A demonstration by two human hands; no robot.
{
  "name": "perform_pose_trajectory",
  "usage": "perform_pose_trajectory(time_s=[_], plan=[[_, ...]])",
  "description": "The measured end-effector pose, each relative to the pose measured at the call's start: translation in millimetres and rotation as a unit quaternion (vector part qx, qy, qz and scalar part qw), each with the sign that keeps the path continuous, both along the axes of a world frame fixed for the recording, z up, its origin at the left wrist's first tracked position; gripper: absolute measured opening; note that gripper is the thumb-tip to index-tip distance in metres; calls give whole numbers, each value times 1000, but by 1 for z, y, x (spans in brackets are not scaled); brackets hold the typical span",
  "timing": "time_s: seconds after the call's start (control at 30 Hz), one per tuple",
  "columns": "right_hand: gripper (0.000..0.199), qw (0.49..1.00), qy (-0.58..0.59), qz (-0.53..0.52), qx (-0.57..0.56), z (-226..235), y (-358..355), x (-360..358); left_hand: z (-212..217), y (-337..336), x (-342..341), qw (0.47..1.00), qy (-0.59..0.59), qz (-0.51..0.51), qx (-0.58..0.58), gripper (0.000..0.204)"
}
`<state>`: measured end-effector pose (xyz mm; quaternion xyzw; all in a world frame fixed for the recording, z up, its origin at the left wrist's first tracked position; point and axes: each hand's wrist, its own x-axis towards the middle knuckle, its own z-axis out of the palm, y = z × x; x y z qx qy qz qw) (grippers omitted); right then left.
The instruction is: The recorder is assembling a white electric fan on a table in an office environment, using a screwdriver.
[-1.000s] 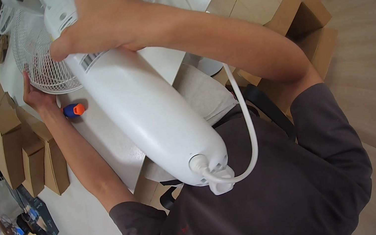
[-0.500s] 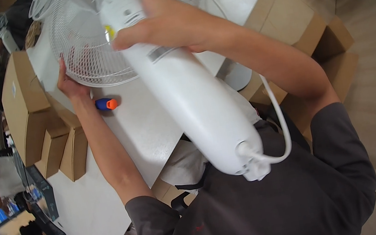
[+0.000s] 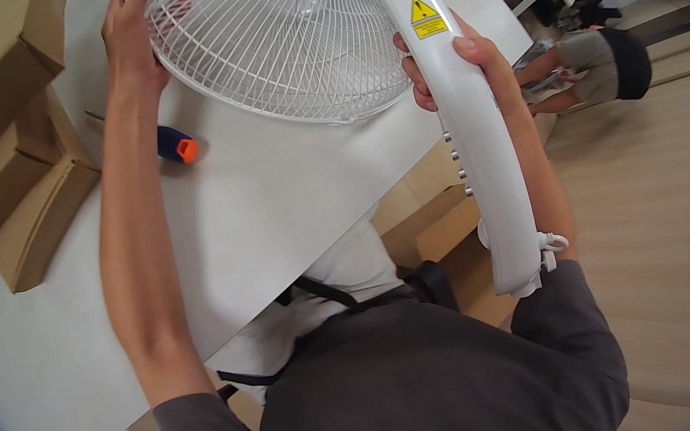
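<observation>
Cardboard boxes [image 3: 9, 196] lie stacked at the far left of the white counter [image 3: 272, 219], and they sit lower and further out in our view than half a second ago, since the whole scene has swung round. Just right of them our left forearm runs up the picture to the left hand [image 3: 128, 32], whose grip is closed on the rim of the white wire fan guard [image 3: 276, 34]; earlier this hand lay lower on the guard's near edge, and now it reaches to the upper left of the rim, fingers curled over the wires. A blue and orange tool [image 3: 176, 146] rests on the counter just beside that forearm, below the guard, as it did before. The guard itself lies face down on the counter, and now fills the top middle of the view rather than the upper left. To its right the long white fan body [image 3: 482, 154] stands off the counter edge, running from the guard's hub down toward our shoulder, steeper than before. Our right hand [image 3: 471, 64] wraps it just below a yellow warning label [image 3: 424, 17], grip closed, where earlier it held nearer the hub. At the lower end a white cord [image 3: 553, 243] loops out. Further right, another person [image 3: 605, 68] stands on the wooden floor [image 3: 677, 212].
</observation>
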<state>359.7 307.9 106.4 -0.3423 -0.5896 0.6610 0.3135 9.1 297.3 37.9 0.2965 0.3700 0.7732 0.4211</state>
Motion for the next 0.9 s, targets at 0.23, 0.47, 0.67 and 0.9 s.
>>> perform_pose_trajectory(time_s=[0.23,0.47,0.67,0.9], plan=[[86,973,176,105,-109,0,1,28,72,-26,55,996,-18,41,82,46],[85,957,201,146,-147,-17,6,55,74,-47,64,989,30,21,145,41],[83,957,229,137,-118,-19,-4,49,73,-50,60,981,0,-42,190,41],[84,960,222,127,-116,-18,-3,47,71,-39,63,986,30,10,162,41]])
